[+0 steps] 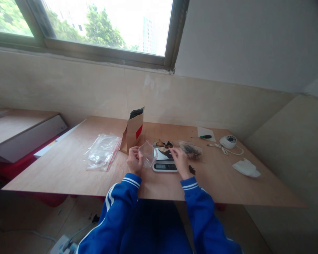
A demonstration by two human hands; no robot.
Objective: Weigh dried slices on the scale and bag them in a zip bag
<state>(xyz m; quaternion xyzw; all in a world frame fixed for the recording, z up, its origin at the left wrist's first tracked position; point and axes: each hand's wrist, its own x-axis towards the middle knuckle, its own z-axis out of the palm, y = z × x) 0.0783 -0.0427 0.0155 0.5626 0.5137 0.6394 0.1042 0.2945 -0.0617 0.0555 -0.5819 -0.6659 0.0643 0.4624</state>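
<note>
My left hand [135,159] is closed on the edge of a clear zip bag [147,153], whose mouth faces the scale. Beside it stands a white digital kitchen scale [164,167] with a dark display. Curled, dried brown pieces [162,143], light and dark, lie on its plate. Over the plate's right side, my right hand [179,161] has its thumb and fingertips pinched at a dried piece [165,151]. Behind that hand lies a clear bag of dark dried pieces [192,151]. One dark scrap [192,170] rests on the table by my right wrist.
A brown paper pouch [132,132] stands upright behind my left hand. Flat clear zip bags [102,151] lie at the left. Toward the right are a green-handled screwdriver [205,136] on paper, a white round device [228,141] with a cable, and a crumpled white tissue [246,168].
</note>
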